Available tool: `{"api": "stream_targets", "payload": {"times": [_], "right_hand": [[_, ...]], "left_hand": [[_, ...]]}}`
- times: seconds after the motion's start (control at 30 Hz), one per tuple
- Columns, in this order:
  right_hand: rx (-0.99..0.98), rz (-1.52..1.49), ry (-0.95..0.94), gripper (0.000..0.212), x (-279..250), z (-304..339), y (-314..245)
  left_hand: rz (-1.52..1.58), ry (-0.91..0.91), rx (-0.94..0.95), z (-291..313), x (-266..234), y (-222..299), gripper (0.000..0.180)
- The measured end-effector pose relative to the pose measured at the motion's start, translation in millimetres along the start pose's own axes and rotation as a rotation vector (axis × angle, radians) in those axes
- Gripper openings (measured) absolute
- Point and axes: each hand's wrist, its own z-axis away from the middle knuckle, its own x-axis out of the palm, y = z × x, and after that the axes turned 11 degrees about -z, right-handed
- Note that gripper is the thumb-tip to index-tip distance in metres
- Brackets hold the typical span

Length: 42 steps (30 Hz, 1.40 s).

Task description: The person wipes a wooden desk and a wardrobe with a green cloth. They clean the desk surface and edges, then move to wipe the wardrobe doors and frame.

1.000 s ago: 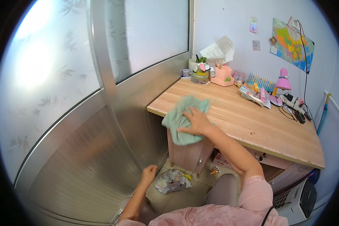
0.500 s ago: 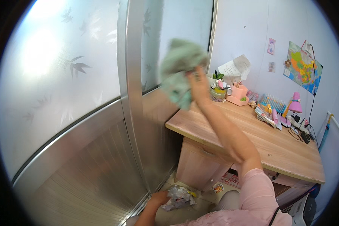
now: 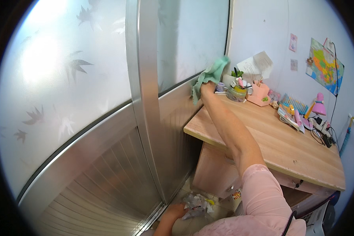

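A pale green cloth [image 3: 213,73] is gripped in my right hand [image 3: 207,89], which reaches out over the far left corner of the wooden desk [image 3: 259,129]. The cloth lies against the metal rail just under the frosted glass panel [image 3: 192,43]. Low down by the foot of the sliding door, my left hand [image 3: 177,211] is closed at the edge of a crumpled clear plastic bag [image 3: 197,205] with bits of rubbish in it. Its fingers are partly hidden by the bag.
Beside the cloth, a glass jar [image 3: 236,93] and a pink pen holder [image 3: 259,94] crowd the desk's back edge. Farther right stand a pink lamp [image 3: 319,105] and a power strip [image 3: 322,128] with cables. The metal door post [image 3: 145,78] rises at my left.
My right hand has brought the cloth down and forward from in front of the glass to the rail below it. My left hand stays low at the plastic bag.
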Motion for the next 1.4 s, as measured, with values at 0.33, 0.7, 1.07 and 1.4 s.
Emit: {"api": "stream_targets", "payload": {"times": [0.33,0.7,1.07,1.4], "right_hand": [[0.043,-0.089,-0.122,0.043,19.3,173.2,9.7],[-0.327,0.036,-0.064,0.031,-47.0,36.8,-28.7],[-1.122,0.149,-0.098,0.046,11.5,138.5,-88.5],[-0.831,-0.022,-0.211,0.043,62.9,123.8,-183.3]], "left_hand": [[-0.021,0.076,0.043,-3.6,6.0,8.0,0.056],[-0.058,0.090,0.046,-2.9,1.8,13.5,0.053],[-0.004,0.102,0.017,5.7,-1.2,9.6,0.055],[-0.019,0.027,0.002,-5.8,5.5,-7.7,0.051]]}}
